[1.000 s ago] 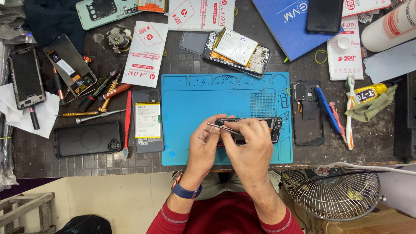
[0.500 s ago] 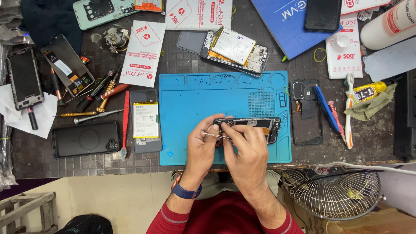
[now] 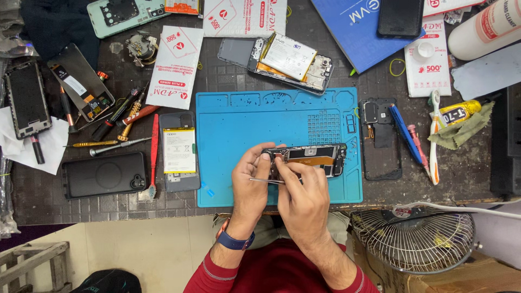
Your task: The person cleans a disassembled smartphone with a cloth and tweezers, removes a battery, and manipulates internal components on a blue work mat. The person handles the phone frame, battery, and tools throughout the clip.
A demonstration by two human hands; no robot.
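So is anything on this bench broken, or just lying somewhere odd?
It is opened, not visibly broken: the left hand steadies an opened phone while the right hand works tweezers. Another opened phone lies askew above the blue mat, battery exposed.

**Where things lie on the bench**

The work mat (image 3: 244, 130) lies at the middle of the table (image 3: 43, 206). The opened phone (image 3: 312, 159) sits on the mat's near right part, with the left hand (image 3: 251, 184) at its left end and the right hand (image 3: 304, 203) just before it, tweezers (image 3: 266, 180) between them. Behind the mat lies another opened phone (image 3: 282, 62). Left of the mat rests a battery (image 3: 179, 150), then screwdrivers (image 3: 116, 127). A back cover (image 3: 380, 138) lies right of the mat. A fan (image 3: 415, 239) stands below the table's near right edge.
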